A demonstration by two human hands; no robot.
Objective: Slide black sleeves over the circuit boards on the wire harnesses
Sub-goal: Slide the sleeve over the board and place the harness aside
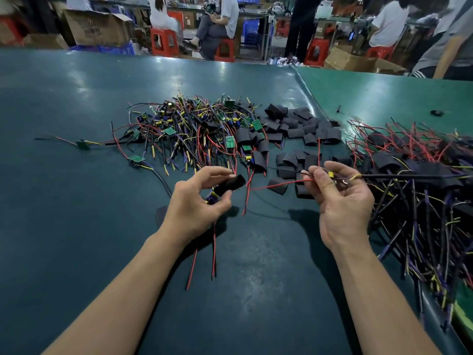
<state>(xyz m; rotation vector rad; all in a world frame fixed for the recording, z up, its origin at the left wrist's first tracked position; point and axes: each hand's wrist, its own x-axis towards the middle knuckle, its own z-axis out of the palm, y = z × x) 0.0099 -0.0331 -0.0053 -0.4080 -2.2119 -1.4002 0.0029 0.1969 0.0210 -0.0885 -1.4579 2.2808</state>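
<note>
My left hand (197,201) pinches a black sleeve (229,185) between thumb and fingers, its open end turned right; red and black wires hang below this hand. My right hand (340,198) grips a wire harness (332,175) at its small circuit board with a yellow part. That harness's red wire (276,186) runs left towards the sleeve, and its black cable trails off to the right. The two hands are about a hand's width apart above the green table (76,201).
A heap of unsleeved harnesses with green boards (194,126) lies behind my hands. Loose black sleeves (302,129) are scattered behind and between them. A pile of sleeved harnesses (419,190) fills the right side. People sit on red stools beyond the table's far edge.
</note>
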